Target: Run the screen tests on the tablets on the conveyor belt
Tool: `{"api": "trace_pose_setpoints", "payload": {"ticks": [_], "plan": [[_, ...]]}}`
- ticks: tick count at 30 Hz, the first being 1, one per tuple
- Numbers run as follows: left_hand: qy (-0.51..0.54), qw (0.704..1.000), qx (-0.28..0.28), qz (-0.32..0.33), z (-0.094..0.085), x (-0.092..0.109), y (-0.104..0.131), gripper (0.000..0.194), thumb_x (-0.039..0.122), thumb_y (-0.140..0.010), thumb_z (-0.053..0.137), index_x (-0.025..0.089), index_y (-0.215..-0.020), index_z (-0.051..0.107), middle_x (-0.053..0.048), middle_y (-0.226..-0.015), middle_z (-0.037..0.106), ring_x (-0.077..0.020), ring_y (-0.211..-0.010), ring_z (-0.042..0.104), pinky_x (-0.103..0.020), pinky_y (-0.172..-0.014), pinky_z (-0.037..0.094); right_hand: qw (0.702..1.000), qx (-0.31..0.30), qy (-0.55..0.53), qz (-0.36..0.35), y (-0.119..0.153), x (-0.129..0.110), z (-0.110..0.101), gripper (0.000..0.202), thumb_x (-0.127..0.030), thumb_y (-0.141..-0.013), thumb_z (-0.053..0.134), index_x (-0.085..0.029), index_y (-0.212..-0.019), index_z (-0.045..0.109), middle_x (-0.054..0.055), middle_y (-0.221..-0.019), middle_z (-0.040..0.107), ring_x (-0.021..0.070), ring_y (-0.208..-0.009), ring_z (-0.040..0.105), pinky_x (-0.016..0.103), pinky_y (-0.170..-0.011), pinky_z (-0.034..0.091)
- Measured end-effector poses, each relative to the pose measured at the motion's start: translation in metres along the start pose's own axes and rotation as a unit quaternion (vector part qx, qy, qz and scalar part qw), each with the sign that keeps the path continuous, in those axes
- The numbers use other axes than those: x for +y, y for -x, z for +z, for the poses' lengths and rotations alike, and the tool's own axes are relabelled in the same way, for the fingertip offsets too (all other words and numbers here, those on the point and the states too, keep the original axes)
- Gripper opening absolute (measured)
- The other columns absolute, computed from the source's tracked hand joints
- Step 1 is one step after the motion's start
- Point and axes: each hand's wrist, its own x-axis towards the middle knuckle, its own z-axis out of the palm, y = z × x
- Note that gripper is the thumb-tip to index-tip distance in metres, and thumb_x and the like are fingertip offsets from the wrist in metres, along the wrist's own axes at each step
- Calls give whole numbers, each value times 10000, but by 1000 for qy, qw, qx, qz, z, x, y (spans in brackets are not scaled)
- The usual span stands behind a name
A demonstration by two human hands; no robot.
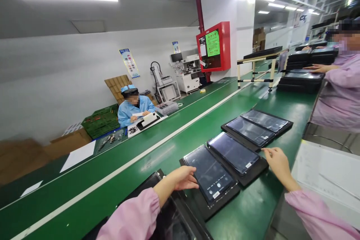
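Observation:
Two dark tablets, a nearer one (209,174) and a farther one (234,152), lie side by side on a black tray (206,210) on the green bench. My left hand (184,178) is at the left edge of the nearer tablet, fingers spread and holding nothing. At the right end of the tray, by the farther tablet's corner, is my right hand (277,161), its thumb and forefinger pinched together; what they hold, if anything, is hidden. Beyond lies another black tray (287,129) bearing two more tablets (250,131). More dark panels (171,221) sit below my left forearm.
Across the green bench (157,153), a person in blue (136,105) handles a white item. At the right, a person in pink (341,90) reaches toward stacked black trays (300,82). A small rack (255,60) stands farther along. A white surface (326,176) is at lower right.

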Motion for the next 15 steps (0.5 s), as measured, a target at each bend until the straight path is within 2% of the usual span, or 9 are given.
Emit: {"api": "trace_pose_setpoints", "payload": {"ticks": [3, 4, 5, 7, 9, 10, 12, 15], "plan": [[-6, 999, -32, 15, 25, 9, -18, 322, 385, -993, 641, 198, -1254, 616, -100, -1274, 618, -233, -1078, 643, -420, -912, 585, 997, 44, 34, -57, 41, -22, 7, 508, -485, -868, 423, -132, -1012, 759, 199, -1096, 600, 354, -973, 576, 502, -901, 466], [-7, 999, -41, 20, 34, 14, -27, 329, 388, -993, 640, 194, -1258, 614, -101, -1278, 617, -235, -1081, 643, -426, -916, 584, 994, 37, 42, -89, 63, -36, 14, 485, -477, -891, 443, -139, -1044, 755, 191, -1089, 602, 350, -987, 568, 487, -894, 465], [-7, 998, -49, 25, 42, 18, -34, 345, 393, -991, 643, 186, -1265, 610, -103, -1278, 616, -241, -1084, 643, -437, -920, 583, 986, 14, 55, -160, 90, -54, 25, 437, -443, -939, 448, -149, -1063, 747, 177, -1062, 614, 332, -972, 571, 469, -883, 466], [-7, 997, -65, 35, 56, 29, -44, 397, 407, -983, 654, 153, -1282, 595, -111, -1273, 619, -255, -1089, 646, -472, -926, 580, 945, -116, 75, -297, 148, -95, 53, 298, -292, -986, 472, -197, -1082, 737, 134, -1070, 640, 285, -988, 586, 409, -870, 467], [-10, 996, -78, 42, 63, 39, -42, 395, 438, -976, 655, 158, -1253, 624, -107, -1257, 641, -257, -1100, 648, -471, -957, 565, 891, -252, 152, -345, 200, -138, 85, 270, -169, -962, 530, -230, -1133, 730, 119, -1186, 646, 284, -1048, 582, 401, -873, 468], [-12, 995, -84, 44, 64, 42, -35, 397, 465, -965, 659, 160, -1219, 654, -100, -1228, 664, -259, -1097, 651, -459, -975, 556, 877, -280, 164, -353, 219, -156, 100, 258, -158, -949, 571, -233, -1134, 734, 117, -1206, 652, 292, -1076, 578, 414, -894, 468], [-27, 994, -93, 48, 63, 43, -15, 416, 534, -953, 634, 184, -1164, 713, -81, -1174, 707, -260, -1095, 657, -414, -1018, 532, 862, -309, 180, -359, 238, -184, 124, 241, -163, -953, 604, -245, -1128, 748, 118, -1344, 611, 317, -1192, 536, 463, -974, 443], [-96, 987, -105, 74, 56, 21, 19, 511, 655, -949, 539, 256, -1194, 744, -64, -1141, 740, -254, -1074, 674, -364, -1043, 520, 849, -333, 203, -357, 230, -197, 139, 128, -200, -927, 683, -237, -991, 787, 116, -1511, 492, 365, -1308, 455, 534, -1031, 389]]}}
